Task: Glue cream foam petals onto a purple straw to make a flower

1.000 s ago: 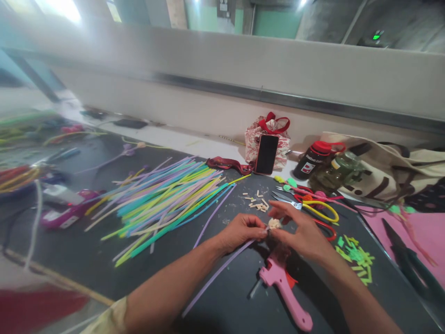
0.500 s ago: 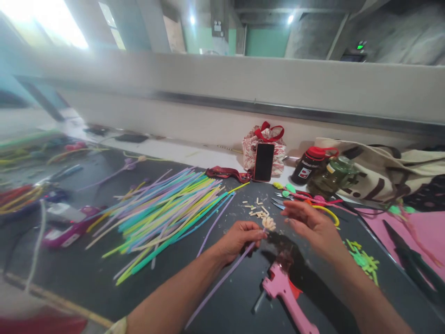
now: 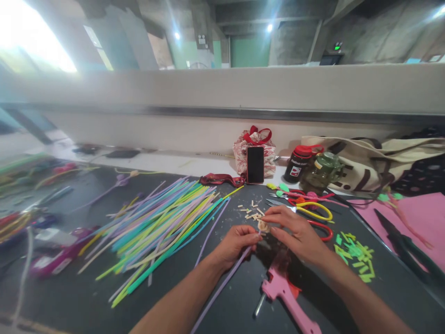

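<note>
My left hand (image 3: 233, 243) pinches the top of a long lilac stick (image 3: 222, 286) that slants down toward me. At the stick's tip sits a small cream bud (image 3: 263, 226). My right hand (image 3: 295, 232) has its fingers curled over that bud, thumb and forefinger closed on it. Both hands hover just above the black table (image 3: 83, 297). A pink glue gun (image 3: 287, 299) lies right below my right hand. Small cream pieces (image 3: 251, 211) are scattered just beyond my fingers.
A fan of several pastel sticks (image 3: 163, 222) lies to the left. Scissors with yellow and red handles (image 3: 313, 211) and green cut bits (image 3: 354, 257) are at the right. A phone (image 3: 255, 164), a printed bag (image 3: 243, 150), bottles (image 3: 311, 167) and a tote (image 3: 375, 160) line the back.
My right hand, lifted off the bud half a second ago, has come back down and closed on it. The view has tilted up a little.
</note>
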